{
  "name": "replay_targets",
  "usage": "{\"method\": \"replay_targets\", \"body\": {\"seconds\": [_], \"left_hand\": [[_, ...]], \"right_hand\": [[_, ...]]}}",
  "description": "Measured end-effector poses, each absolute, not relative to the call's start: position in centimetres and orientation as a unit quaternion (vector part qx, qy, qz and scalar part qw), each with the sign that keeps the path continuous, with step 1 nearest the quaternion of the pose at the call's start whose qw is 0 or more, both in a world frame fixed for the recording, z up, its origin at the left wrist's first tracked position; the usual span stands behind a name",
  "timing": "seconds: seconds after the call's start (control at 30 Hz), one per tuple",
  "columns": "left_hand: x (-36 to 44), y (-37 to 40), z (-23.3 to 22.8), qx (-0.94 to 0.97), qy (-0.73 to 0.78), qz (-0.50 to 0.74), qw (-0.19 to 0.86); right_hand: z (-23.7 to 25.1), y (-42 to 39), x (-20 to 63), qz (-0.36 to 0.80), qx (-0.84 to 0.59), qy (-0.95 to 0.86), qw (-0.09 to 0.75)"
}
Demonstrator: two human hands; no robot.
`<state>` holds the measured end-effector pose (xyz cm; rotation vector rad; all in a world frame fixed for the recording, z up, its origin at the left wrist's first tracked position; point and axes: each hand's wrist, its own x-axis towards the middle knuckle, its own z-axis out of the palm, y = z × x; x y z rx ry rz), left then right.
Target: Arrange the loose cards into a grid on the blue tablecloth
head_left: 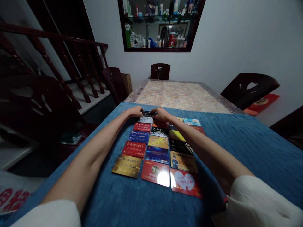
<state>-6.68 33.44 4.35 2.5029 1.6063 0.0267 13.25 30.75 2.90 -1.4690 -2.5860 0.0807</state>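
Observation:
Several colourful plastic cards lie in rows on a blue cloth (236,148) over the table, among them a gold card (127,165), a red card (155,173) and a red heart card (186,183). Both my arms reach far forward past the rows. My left hand (135,111) and my right hand (160,113) together pinch a dark card (147,113) at the far end of the grid, one hand on each of its short sides. A white-grey card (145,119) lies just in front of it.
Beyond the cloth the marble-patterned table top (180,94) runs to the wall. Dark wooden chairs stand at the far end (160,71), at the right (248,88) and at the left (115,82). A stair railing (59,56) rises on the left. A wall cabinet (161,25) holds bottles.

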Motion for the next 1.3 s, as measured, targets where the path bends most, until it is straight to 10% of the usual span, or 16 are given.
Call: {"method": "replay_targets", "body": {"seconds": [1.3], "left_hand": [[-1.2,20.2,5.1,0.854,0.439,0.280,0.002]], "right_hand": [[5.5,20.9,18.7,-0.018,-0.478,-0.869,0.123]]}}
